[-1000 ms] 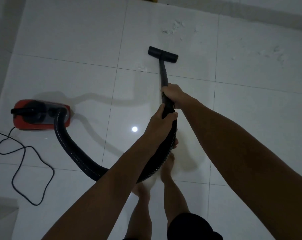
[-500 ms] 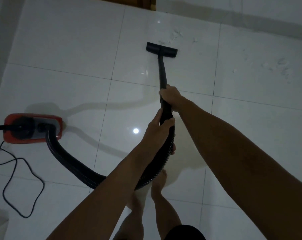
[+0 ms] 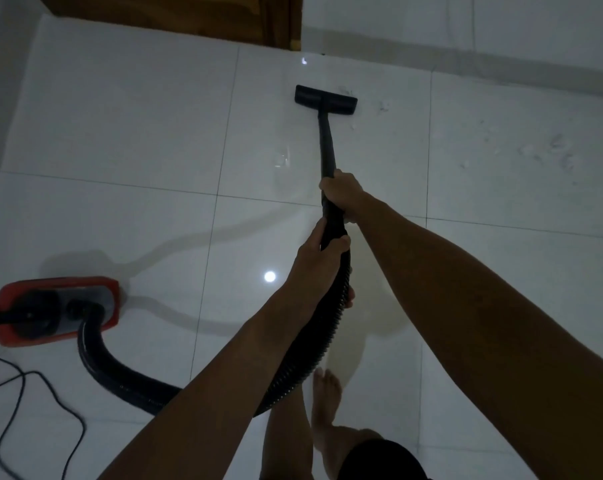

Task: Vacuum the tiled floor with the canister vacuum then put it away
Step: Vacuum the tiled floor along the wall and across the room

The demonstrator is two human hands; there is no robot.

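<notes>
Wand (image 3: 327, 143) in both hands' grip

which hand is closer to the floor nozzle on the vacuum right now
Right. The right hand grips the wand higher up, nearer the floor nozzle; the left hand holds farther back, where the hose begins.
</notes>
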